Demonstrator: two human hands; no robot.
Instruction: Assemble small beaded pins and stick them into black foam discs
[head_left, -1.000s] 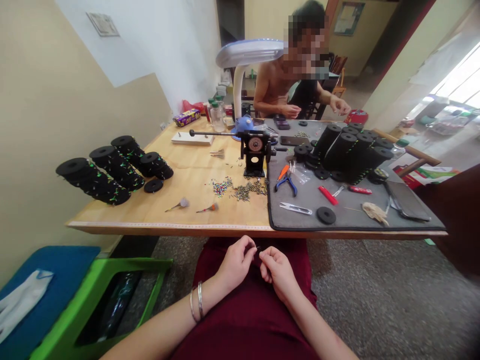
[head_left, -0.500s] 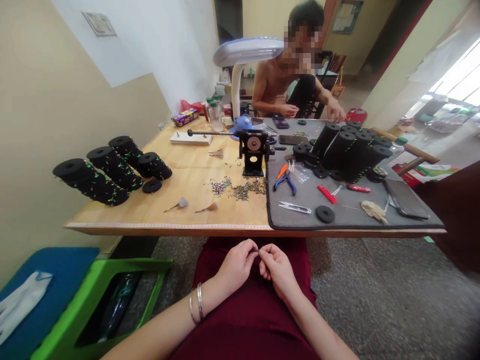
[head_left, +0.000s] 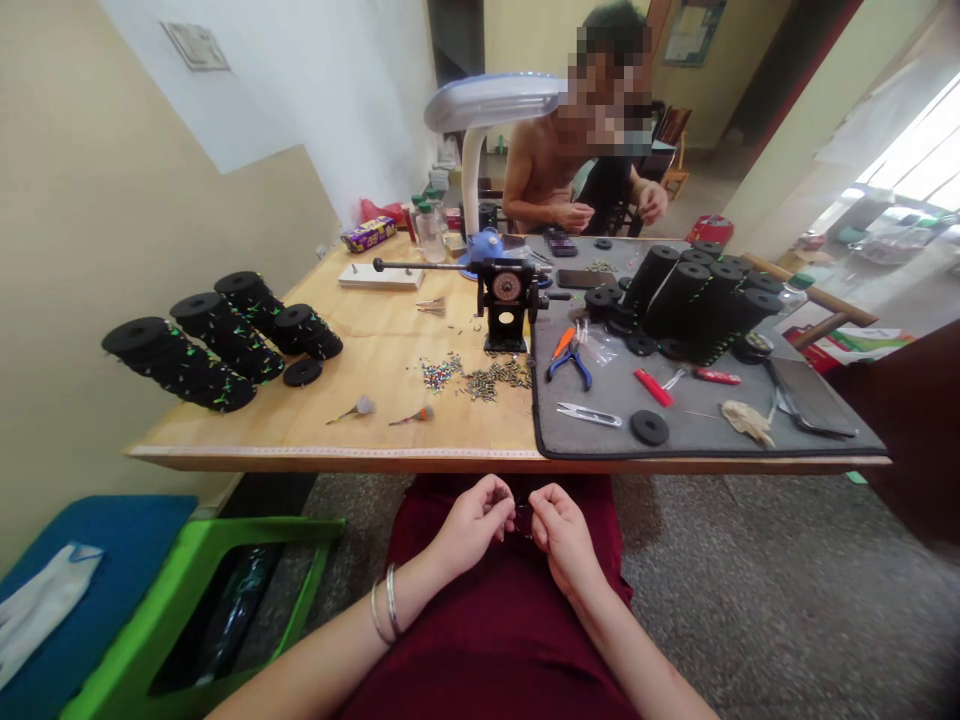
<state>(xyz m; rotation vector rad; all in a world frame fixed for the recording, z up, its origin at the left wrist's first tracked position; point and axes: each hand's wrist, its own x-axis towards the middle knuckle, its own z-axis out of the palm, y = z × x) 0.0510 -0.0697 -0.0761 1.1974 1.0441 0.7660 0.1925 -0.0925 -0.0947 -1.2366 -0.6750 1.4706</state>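
Observation:
Over my lap, just below the table's front edge, my left hand (head_left: 480,518) is closed in a pinch, thumb against the fingers. Facing it a short way to the right, my right hand (head_left: 564,528) is pinched shut too. A very thin line (head_left: 523,507) shows faintly in the gap between the fingertips; whatever else they hold is too small to make out. Nearest on the table lie small metal pieces (head_left: 489,382), coloured beads (head_left: 439,374) and two small tufted bundles, one with a grey head (head_left: 365,405), the other orange (head_left: 425,413).
Stacked black foam spools (head_left: 217,340) stand at the left, more spools (head_left: 679,300) at the right. A black hand-crank winder (head_left: 507,305) stands mid-table before a lamp (head_left: 491,100). Pliers (head_left: 571,365) and snips (head_left: 589,415) lie on the grey mat (head_left: 720,440). Another person (head_left: 547,170) sits opposite.
My hands have drawn slightly apart from touching fingertips, opening a small gap with the thin line in it. The other person's hand has lifted back from the spools.

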